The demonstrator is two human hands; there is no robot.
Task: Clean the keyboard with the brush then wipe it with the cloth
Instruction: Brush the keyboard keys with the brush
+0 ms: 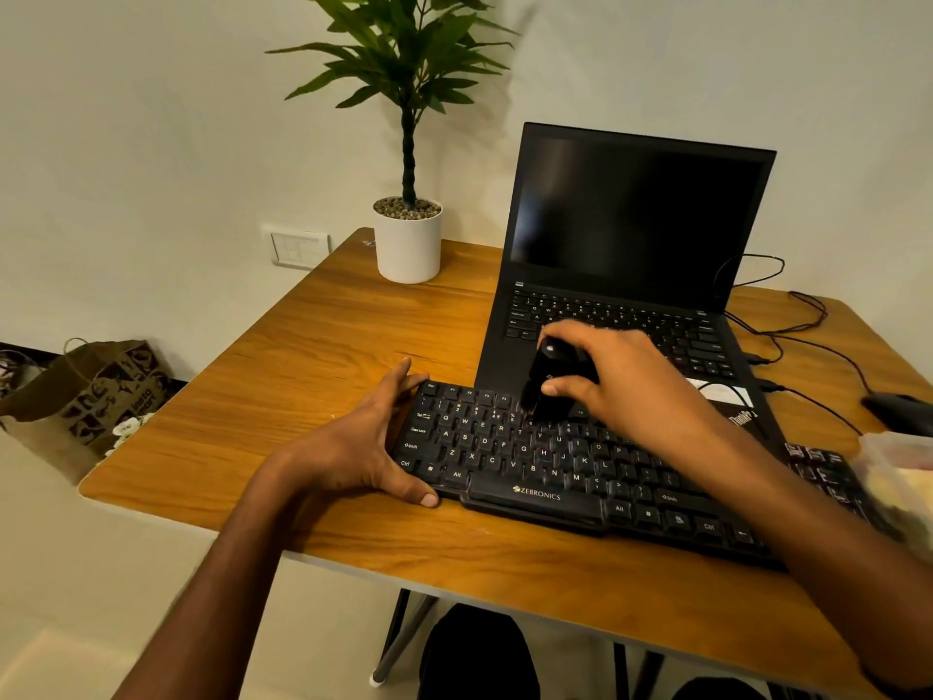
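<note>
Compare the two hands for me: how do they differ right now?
The left hand lies spread at the keyboard's left end, thumb on its front corner, holding nothing; the right hand grips the black brush. The left is at the edge; the right works over the upper key rows. Both are bare and at the same keyboard.

Two hands are in view — the left hand [363, 447] and the right hand [621, 381]. There is one separate keyboard [580, 477], one brush [548, 381], one laptop [631, 255] and one wooden bench [323, 356]. One potted plant [408, 234] stands at the back. One paper bag [96, 391] sits on the floor, and one wall switch plate [299, 249] shows — cables [808, 315] are too tangled to count.
</note>
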